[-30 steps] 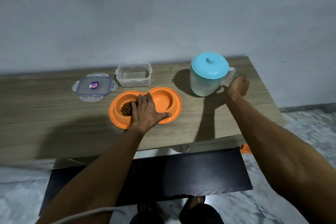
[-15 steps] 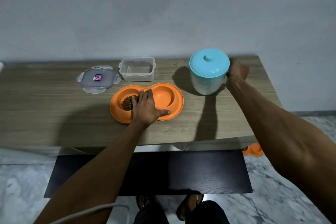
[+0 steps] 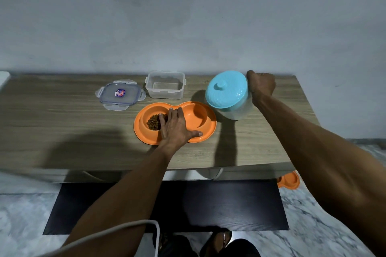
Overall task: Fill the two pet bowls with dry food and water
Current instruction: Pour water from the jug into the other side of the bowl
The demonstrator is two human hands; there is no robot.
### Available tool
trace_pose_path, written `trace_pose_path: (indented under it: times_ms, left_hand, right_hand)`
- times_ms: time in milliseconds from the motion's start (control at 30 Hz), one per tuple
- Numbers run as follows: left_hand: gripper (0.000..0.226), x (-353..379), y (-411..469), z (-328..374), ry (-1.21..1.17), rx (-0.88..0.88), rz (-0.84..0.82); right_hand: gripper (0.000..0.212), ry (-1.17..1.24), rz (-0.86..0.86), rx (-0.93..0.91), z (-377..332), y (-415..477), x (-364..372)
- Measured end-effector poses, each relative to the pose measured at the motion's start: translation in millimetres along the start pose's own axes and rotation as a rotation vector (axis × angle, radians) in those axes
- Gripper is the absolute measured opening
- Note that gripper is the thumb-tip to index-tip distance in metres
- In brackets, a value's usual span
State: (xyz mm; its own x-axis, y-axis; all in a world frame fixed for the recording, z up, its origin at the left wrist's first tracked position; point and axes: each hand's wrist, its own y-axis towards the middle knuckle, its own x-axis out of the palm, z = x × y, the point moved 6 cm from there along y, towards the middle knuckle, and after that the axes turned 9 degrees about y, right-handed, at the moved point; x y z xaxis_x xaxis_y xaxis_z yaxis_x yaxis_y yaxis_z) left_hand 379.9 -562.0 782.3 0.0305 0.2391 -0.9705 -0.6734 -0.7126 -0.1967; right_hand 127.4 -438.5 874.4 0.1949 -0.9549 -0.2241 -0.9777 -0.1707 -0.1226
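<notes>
An orange double pet bowl (image 3: 205, 131) lies on the wooden table (image 3: 62, 131). Brown dry food (image 3: 153, 122) fills its left half; the right half looks dry. My left hand (image 3: 175, 127) rests flat on the bowl's middle ridge, fingers spread, pressing down. A clear jug with a light blue lid (image 3: 227, 91) is lifted and tilted left, just right of the bowl's right half. My right hand (image 3: 261, 85) is closed on the jug's handle, which the hand hides.
An empty clear food container (image 3: 165, 87) stands behind the bowl, its lid (image 3: 120, 95) lying to the left. A second orange bowl (image 3: 289, 180) sits on the floor under the table's right end. A black panel and marble floor lie below.
My right hand took hold of the jug's handle, lifted the jug off the table and tilted it left toward the bowl. My left hand stayed on the bowl.
</notes>
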Motion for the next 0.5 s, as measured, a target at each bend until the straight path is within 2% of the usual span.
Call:
trace_pose_path:
  times_ms: [167, 500]
  left_hand:
    - [0.122, -1.1, 0.1, 0.9, 0.006, -0.005, -0.013]
    - [0.123, -0.6, 0.0, 1.4, 0.003, -0.004, -0.025]
  right_hand:
    - [0.039, -0.093, -0.015, -0.094, -14.4, -7.4, 7.5]
    - [0.043, -0.213, -0.018, -0.171, -28.7, -13.6, 9.9]
